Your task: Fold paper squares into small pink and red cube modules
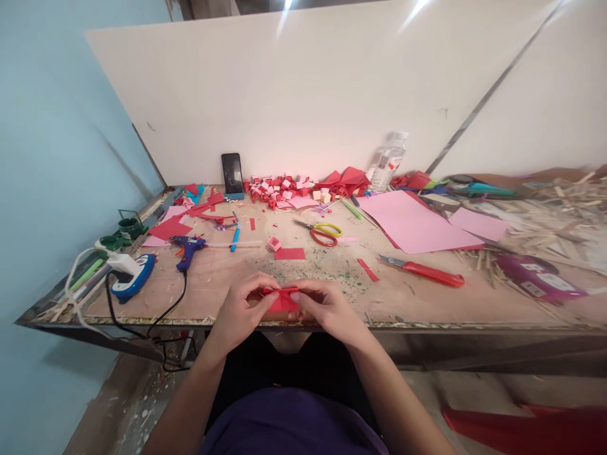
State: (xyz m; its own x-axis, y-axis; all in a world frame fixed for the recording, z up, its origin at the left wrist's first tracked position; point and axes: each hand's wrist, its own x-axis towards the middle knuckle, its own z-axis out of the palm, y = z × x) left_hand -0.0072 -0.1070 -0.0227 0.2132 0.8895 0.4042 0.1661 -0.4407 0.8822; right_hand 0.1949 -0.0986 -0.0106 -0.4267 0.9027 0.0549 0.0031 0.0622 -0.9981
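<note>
A small piece of red paper (283, 303) is held over the table's front edge, its upper edge bent or folded. My left hand (247, 306) pinches its left end between thumb and fingers. At the other end, my right hand (322, 304) grips it the same way, thumb on top. Just beyond my hands lie a flat red paper strip (289, 254) and a small pink paper cube (274, 244). Scissors (322, 232) with yellow and red handles rest farther back. Part of the held paper is hidden by my fingers.
To the left are a blue glue gun (188, 248) and a power strip (133, 278) with cables. A red utility knife (424, 272) lies at right, before pink paper sheets (417, 221). Behind stand a phone (232, 174), a heap of paper cubes (284, 189) and a bottle (389, 163).
</note>
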